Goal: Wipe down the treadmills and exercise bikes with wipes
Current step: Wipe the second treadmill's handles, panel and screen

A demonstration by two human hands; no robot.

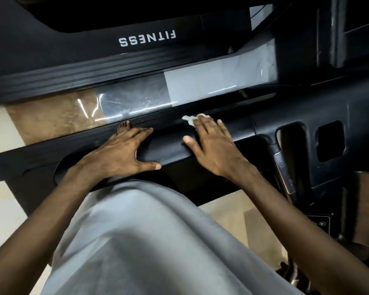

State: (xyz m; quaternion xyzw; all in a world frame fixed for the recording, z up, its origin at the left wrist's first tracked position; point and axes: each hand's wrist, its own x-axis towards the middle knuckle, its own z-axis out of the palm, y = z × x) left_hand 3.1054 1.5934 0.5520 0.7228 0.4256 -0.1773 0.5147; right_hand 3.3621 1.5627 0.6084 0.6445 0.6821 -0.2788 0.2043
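The wipe (190,120) lies crumpled under your right hand (211,145), a small white wad showing past the fingertips at the far edge of the treadmill's front rail (170,150). That hand lies flat, fingers straight, pressing the wipe down rather than gripping it. Your left hand (119,152) rests spread on the same rail just beside it, palm down, thumb along the near edge, holding nothing. You look to be mid-wipe on this rail. The next stroke likely calls for even pressure along the rounded top, then a pass over the moulded console (360,116) to your right, where the recessed pockets (330,141) have corners a flat palm may miss. The rail is matte black plastic, lightly textured. The neighbouring machine's deck (147,38) is ribbed along its edge, and the floor tiles (200,81) between are glossy.
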